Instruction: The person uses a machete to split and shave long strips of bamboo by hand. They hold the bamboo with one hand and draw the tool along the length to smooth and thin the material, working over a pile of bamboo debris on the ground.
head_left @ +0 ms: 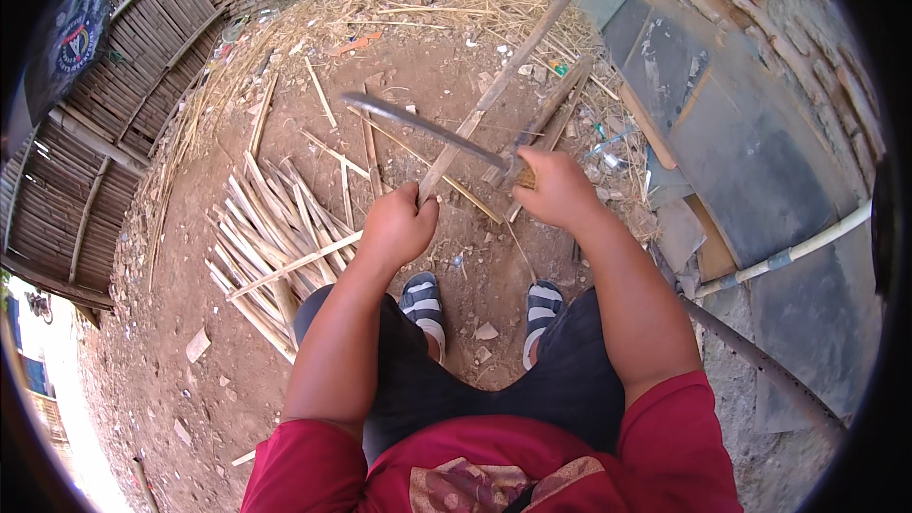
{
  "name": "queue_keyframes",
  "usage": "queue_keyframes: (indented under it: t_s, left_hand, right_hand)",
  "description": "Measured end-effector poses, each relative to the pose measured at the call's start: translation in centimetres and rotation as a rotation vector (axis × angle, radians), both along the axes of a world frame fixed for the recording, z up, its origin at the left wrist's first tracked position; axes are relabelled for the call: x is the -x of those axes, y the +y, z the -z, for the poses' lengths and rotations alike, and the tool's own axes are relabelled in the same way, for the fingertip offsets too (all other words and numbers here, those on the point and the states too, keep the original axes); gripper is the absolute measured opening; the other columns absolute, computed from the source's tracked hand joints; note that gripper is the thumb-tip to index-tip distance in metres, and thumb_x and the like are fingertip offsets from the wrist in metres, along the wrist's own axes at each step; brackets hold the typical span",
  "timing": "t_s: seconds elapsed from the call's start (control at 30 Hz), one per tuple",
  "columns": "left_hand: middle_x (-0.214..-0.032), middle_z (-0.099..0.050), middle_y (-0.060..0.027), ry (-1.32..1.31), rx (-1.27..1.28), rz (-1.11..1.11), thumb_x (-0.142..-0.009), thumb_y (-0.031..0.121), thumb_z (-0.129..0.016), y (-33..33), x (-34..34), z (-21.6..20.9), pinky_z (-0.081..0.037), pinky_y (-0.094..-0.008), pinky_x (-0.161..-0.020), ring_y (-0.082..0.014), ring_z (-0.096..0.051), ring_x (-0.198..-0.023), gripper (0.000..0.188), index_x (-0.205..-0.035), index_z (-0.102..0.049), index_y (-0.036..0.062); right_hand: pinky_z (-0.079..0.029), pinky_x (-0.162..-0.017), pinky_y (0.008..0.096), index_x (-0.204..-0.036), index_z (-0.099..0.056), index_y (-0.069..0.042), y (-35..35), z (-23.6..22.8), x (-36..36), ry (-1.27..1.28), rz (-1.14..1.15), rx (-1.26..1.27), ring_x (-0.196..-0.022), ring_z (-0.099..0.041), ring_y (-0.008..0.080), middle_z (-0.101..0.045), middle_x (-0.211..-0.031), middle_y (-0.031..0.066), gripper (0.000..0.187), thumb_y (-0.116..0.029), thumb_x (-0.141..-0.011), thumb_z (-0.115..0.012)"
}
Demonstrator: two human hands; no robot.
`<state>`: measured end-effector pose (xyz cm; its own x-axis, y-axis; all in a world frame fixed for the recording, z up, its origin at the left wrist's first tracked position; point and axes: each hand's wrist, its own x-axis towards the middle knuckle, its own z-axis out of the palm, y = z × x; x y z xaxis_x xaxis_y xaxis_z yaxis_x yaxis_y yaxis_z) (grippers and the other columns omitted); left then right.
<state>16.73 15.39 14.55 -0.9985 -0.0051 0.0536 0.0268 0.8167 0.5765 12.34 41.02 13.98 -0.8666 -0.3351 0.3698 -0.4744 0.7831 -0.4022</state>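
My left hand (399, 225) is closed around the near end of a long wooden strip (518, 62), which slants away from me to the upper right. In my right hand (559, 188) is the handle of a machete (408, 120). Its blade points to the far left and crosses the strip just beyond my left hand; whether the edge touches the wood I cannot tell. On the ground beyond my right hand, partly behind it, lie darker pieces of wood (562, 106).
A pile of split sticks (275, 256) lies left of my feet. Straw and scraps (427, 0) cover the far ground. Dark boards (779, 171) and a pale pole (807, 245) are at the right; a slatted bamboo wall (133, 66) stands left.
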Motion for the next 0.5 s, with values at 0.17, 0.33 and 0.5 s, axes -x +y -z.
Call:
queue_keyframes:
  t_s: [0.17, 0.33, 0.5]
  left_hand:
    - [-0.079, -0.064, -0.0295, 0.001, -0.007, 0.003, -0.092, 0.031, -0.06, -0.6, -0.7, -0.6, -0.05, -0.0529, -0.076, -0.049, -0.064, -0.081, 0.036, -0.086, -0.061, -0.0048]
    - [-0.083, -0.066, -0.0308, 0.013, 0.124, 0.022, -0.09, 0.028, -0.061, 0.1, 0.6, 1.0, -0.052, -0.0545, -0.08, -0.0496, -0.065, -0.085, 0.033, -0.09, -0.063, -0.0043]
    - [-0.084, -0.068, -0.0304, 0.083, 0.186, -0.014, -0.089, 0.027, -0.062, 0.8, -0.4, 0.0, -0.054, -0.0548, -0.08, -0.0481, -0.067, -0.084, 0.031, -0.092, -0.063, -0.0036]
  right_hand:
    - [-0.055, -0.078, 0.0507, -0.109, -0.065, -0.009, -0.2, -2.1, 0.0, -0.059, 0.109, -0.201, -0.09, -0.069, 0.0392, -0.071, -0.093, 0.0166, 0.032, -0.021, -0.08, -0.072]
    - [-0.055, -0.075, 0.051, -0.102, -0.062, -0.009, 0.7, -0.5, -0.3, -0.05, 0.19, -0.128, -0.088, -0.069, 0.0389, -0.07, -0.091, 0.0158, 0.027, -0.019, -0.08, -0.073]
    - [-0.054, -0.074, 0.0507, -0.101, -0.062, -0.01, -2.3, -1.1, -1.8, 0.092, -0.057, -0.149, -0.084, -0.069, 0.039, -0.07, -0.088, 0.014, 0.027, -0.018, -0.078, -0.074]
